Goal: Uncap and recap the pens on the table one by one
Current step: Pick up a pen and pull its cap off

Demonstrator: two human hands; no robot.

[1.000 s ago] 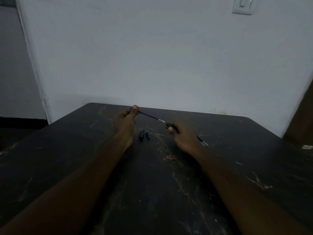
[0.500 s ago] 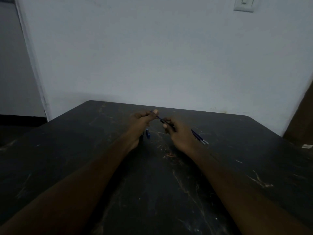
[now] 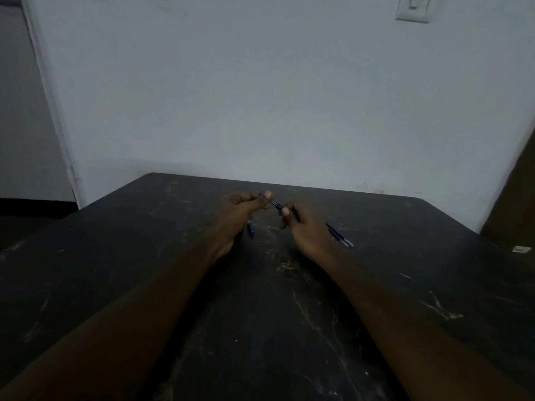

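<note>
Above the middle of the dark table (image 3: 289, 328) my left hand (image 3: 240, 212) pinches a thin blue pen (image 3: 272, 202) between thumb and fingers. My right hand (image 3: 307, 227) grips a dark cap (image 3: 279, 206) at the pen's right end, so the two hands nearly touch. Only a short stretch of the pen shows between them. A blue cap (image 3: 251, 229) lies on the table just below my left hand. Uncapped blue pens (image 3: 338, 235) lie on the table behind my right hand, their pale tips pointing right.
A pale wall stands just behind the table's far edge. A light switch (image 3: 414, 8) sits high on the wall at the right. A small white object (image 3: 521, 249) lies near the table's right edge, beside a brown panel (image 3: 512, 204).
My hands have come together: the pen's bare length between them has shrunk to a short stretch, with the cap now at its end. The black cap on the table is now hidden by my left hand.
</note>
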